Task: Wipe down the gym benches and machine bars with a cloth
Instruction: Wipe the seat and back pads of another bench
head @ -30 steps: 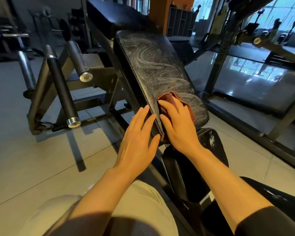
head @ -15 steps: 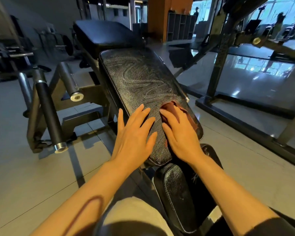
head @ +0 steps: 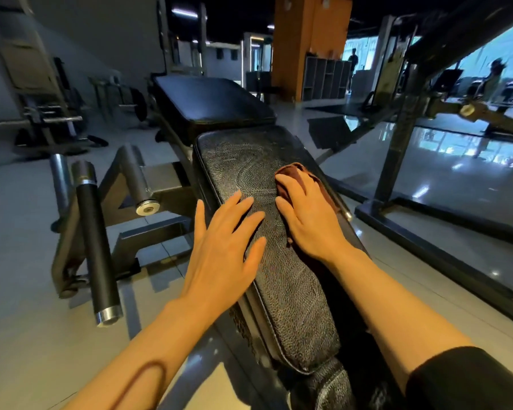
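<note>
Brown cloth (head: 304,177) sat under my right hand (head: 307,216), fingers flat, pressing it on the far right part of the bench pad (head: 282,291). Left hand (head: 222,247) lay spread, holding nothing, bracing the pad's left edge. Best done with even pressure and overlapping strokes. Right edge was close to the cloth, so I judged a sweep left safer; far end had open room. Machine bars (head: 94,232) untouched.

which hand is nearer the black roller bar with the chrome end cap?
Left. The left hand rests flat on the bench pad's left edge, toward the black roller bar; the right hand presses the brown cloth farther right.
</note>
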### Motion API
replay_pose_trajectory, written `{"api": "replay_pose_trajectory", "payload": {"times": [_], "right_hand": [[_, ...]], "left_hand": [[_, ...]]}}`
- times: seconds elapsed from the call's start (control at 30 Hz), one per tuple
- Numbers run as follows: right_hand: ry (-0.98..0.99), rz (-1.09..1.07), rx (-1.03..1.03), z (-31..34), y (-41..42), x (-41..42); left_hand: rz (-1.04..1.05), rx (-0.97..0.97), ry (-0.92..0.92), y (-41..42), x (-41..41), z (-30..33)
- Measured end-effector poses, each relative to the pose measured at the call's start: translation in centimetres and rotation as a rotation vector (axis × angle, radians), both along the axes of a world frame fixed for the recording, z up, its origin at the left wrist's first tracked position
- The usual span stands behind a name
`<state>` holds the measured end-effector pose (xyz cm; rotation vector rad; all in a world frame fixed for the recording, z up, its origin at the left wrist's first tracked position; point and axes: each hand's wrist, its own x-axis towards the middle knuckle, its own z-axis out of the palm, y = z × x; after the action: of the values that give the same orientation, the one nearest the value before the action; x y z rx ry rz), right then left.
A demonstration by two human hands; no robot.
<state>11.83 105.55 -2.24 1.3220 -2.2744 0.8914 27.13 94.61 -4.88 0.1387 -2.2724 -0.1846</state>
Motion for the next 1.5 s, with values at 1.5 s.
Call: {"api": "replay_pose_trajectory", "payload": {"times": [1.5], "right_hand": [[-0.167,0.061,-0.183,-6.0,7.2,13.2]], "left_hand": [[-0.081,0.492,0.193,7.3,6.8,-6.2]]}}
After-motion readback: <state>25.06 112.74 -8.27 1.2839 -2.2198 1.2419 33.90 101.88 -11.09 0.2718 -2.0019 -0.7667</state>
